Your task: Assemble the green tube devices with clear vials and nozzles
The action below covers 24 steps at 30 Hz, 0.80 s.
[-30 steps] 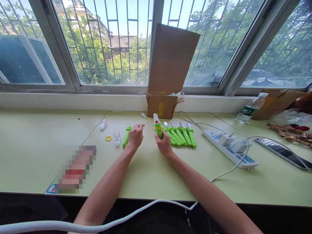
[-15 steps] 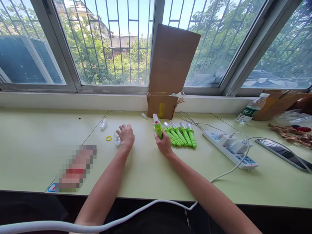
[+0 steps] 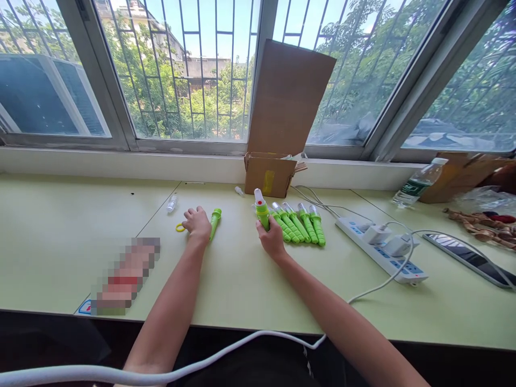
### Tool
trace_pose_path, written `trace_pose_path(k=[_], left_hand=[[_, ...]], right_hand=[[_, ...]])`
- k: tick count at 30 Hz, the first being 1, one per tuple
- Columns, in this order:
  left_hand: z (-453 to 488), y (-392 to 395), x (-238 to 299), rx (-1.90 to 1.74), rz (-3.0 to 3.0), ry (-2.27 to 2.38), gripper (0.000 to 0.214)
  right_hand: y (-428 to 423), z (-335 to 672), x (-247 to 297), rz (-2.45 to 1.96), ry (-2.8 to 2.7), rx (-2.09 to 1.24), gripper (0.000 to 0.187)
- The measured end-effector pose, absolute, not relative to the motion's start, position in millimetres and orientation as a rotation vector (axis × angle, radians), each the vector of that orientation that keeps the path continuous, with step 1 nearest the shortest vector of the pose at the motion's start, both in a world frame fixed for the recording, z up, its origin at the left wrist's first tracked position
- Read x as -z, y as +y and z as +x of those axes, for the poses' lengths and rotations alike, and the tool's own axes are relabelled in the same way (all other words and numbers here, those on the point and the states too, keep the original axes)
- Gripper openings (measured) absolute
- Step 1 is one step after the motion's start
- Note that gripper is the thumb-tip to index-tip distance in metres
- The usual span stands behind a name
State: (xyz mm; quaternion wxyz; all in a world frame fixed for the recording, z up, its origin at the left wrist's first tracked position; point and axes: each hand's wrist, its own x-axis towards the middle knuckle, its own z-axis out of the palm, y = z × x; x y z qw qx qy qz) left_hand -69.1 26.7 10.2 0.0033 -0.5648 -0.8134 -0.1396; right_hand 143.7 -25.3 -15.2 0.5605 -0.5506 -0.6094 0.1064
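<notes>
My right hand (image 3: 272,240) is closed round a green stick with a white and red top (image 3: 261,209), held upright on the table. To its right lies a row of several finished green sticks (image 3: 300,222). My left hand (image 3: 196,223) rests on the table with its fingers curled over the spot where a small clear cap stood; the cap is hidden under it. A yellow ring (image 3: 179,228) lies just left of that hand. A loose green handle (image 3: 214,222) lies just right of it.
An open cardboard box (image 3: 269,173) stands at the sill behind the sticks. A small clear vial (image 3: 171,203) lies further left. A white power strip (image 3: 379,246) with chargers and cables, a phone (image 3: 471,258) and a water bottle (image 3: 419,181) lie to the right.
My left hand moved left from the loose green handle to the clear cap and now covers it. The right hand kept the stick upright and still.
</notes>
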Motion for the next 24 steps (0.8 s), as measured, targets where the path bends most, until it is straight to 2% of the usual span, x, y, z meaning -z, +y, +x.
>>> trace_pose_path(k=[10,15,19,24], left_hand=[[-79.7,16.3,-33.3,0.255,-1.866,-2.718,0.052],[-83.5,10.6,-38.2,0.190,-2.080,-2.636,0.044],[-83.2,10.9,-39.1,0.380,-2.074,-2.561,0.037],[-75.5,13.8,-39.6,0.699,-2.045,-2.437,0.042]], right_hand=[[-24.0,144.4,18.1,-1.322,-1.427,-0.274,0.017],[-24.5,144.5,17.9,-1.317,-1.432,-0.277,0.018],[-23.4,145.2,19.0,-1.320,-1.437,-0.264,0.017],[-22.7,144.7,19.4,-1.320,-1.440,-0.257,0.017]])
